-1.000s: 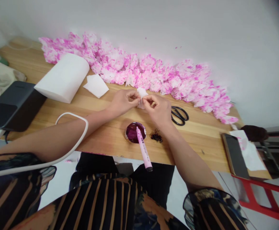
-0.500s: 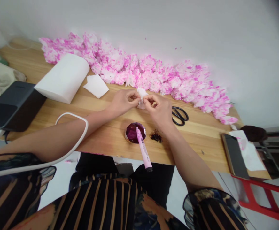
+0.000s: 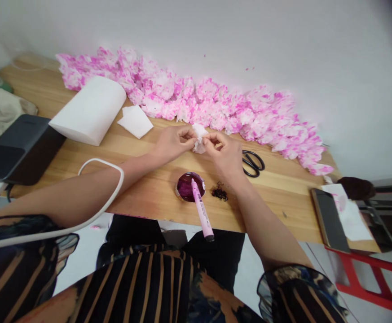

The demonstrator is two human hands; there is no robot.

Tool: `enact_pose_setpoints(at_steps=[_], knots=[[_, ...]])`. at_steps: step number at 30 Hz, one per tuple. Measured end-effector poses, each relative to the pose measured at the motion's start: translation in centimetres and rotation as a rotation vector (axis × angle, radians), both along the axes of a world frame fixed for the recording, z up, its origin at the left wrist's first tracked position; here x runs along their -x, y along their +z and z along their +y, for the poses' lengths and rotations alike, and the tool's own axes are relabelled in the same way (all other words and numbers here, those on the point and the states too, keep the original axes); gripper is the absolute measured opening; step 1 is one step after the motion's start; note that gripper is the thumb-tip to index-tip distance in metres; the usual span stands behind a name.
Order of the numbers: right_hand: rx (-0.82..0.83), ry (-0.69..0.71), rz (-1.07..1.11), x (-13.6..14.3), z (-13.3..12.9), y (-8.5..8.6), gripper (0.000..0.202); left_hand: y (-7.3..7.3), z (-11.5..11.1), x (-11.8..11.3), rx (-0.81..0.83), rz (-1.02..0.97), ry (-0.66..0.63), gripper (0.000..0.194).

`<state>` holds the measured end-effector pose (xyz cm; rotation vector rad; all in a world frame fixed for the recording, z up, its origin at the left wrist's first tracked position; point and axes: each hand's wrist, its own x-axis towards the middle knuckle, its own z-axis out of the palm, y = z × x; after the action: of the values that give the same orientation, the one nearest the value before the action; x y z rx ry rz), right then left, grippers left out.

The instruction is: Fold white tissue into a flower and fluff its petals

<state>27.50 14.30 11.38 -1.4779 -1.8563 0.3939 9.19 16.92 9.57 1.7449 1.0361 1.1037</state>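
Between my two hands is a small crumpled piece of white tissue paper (image 3: 200, 130). My left hand (image 3: 173, 142) pinches its left side with thumb and fingertips. From the other side my right hand (image 3: 224, 152) also pinches it, close to the left fingertips. Nearer to me a pink marker (image 3: 200, 211) lies with its tip in a small dish of dark purple liquid (image 3: 184, 187), its back end past the table edge. Beside the dish is a small heap of black bands or loops (image 3: 219, 193). Black-handled scissors (image 3: 253, 163) lie partly hidden behind my right hand.
A long row of pink-and-white paper flowers (image 3: 212, 96) lines the wall. On the left are a white paper roll (image 3: 90, 110), folded white sheets (image 3: 137, 121), a dark box-shaped device (image 3: 20, 146) and a white cable (image 3: 115, 202) across my left forearm. A phone (image 3: 330, 220) lies at right.
My hands stay in nearly the same place. Only the fingertips shift very slightly on the tissue paper.
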Motion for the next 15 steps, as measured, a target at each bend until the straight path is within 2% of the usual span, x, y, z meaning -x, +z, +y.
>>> enact_pose_setpoints(at_steps=[7,15], knots=[[0.008,0.029,-0.043,0.01,-0.14,0.35,0.020,-0.38,0.32,0.02,-0.039,0.021,0.021,0.009],[0.000,0.022,-0.046,0.07,0.01,-0.14,0.018,-0.56,0.38,0.00,-0.026,-0.008,0.001,0.010]])
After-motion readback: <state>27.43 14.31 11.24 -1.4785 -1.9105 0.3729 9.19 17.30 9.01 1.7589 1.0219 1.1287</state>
